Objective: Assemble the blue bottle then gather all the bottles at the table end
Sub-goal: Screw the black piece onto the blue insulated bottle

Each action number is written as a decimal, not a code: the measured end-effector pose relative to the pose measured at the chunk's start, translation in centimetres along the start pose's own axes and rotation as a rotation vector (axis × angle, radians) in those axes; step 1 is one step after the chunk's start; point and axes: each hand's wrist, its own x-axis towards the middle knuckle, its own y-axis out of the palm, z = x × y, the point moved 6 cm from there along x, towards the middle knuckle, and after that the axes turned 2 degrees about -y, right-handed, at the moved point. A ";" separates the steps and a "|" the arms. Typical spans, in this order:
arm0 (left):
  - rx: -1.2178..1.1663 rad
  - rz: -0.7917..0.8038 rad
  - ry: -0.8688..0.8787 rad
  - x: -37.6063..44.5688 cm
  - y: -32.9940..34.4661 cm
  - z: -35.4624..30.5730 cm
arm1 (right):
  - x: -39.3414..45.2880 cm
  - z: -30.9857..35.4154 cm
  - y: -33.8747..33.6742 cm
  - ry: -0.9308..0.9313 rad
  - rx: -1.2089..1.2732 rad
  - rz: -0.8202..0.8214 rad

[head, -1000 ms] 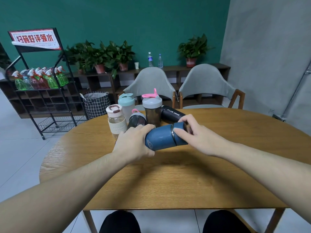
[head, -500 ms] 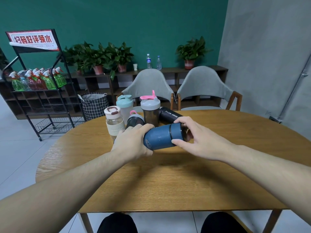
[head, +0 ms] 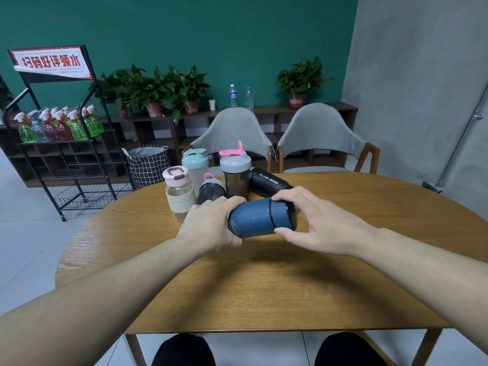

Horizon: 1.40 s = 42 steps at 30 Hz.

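The blue bottle (head: 253, 220) is held on its side above the wooden table (head: 264, 286). My left hand (head: 211, 224) wraps its base end. My right hand (head: 317, 220) pinches its cap (head: 282, 216) at the right end, with fingers above and thumb below. Behind them, near the table's far end, stand a clear bottle with a cream sleeve (head: 179, 194), a mint-lidded shaker (head: 195, 167) and a grey-lidded shaker with a pink flip cap (head: 235, 173). A small dark bottle with a pink loop (head: 210, 188) and a black sport bottle (head: 266, 182) lie there too.
Two grey chairs (head: 317, 136) stand beyond the table's far edge. A black wire rack with spray bottles (head: 55, 125) and a checked basket (head: 148, 165) are on the floor at the left. A low shelf with potted plants (head: 158, 93) lines the green wall.
My right hand has turned on the cap, with the fingers shifting from wrapped over it to a pinch. The blue bottle stays held in about the same place.
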 end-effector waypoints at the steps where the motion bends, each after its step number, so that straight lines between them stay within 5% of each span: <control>1: 0.012 -0.008 0.006 0.0 0.0 -0.1 | -0.1 -0.1 0.1 0.019 -0.015 0.002; 11: 0.102 -0.042 0.046 0.2 -0.2 -1.0 | 0.1 -1.8 1.5 0.468 0.467 -0.072; 18: 0.076 -0.033 0.044 0.4 -0.2 -0.8 | -0.7 0.0 -0.4 -0.020 -0.070 -0.006; 21: 0.075 -0.028 0.060 0.2 -0.1 -1.3 | -0.8 -0.2 -0.3 -0.022 -0.114 -0.011; 30: 0.118 -0.047 0.060 0.5 -0.4 -2.4 | -0.7 -2.3 1.0 0.347 0.318 -0.136; 37: -0.295 0.309 0.141 0.6 0.0 -3.0 | -1.2 0.5 -1.6 -0.140 -0.071 -0.149; 42: -0.341 0.256 0.133 0.1 0.3 -3.6 | -1.3 0.9 -2.3 -0.209 -0.139 -0.238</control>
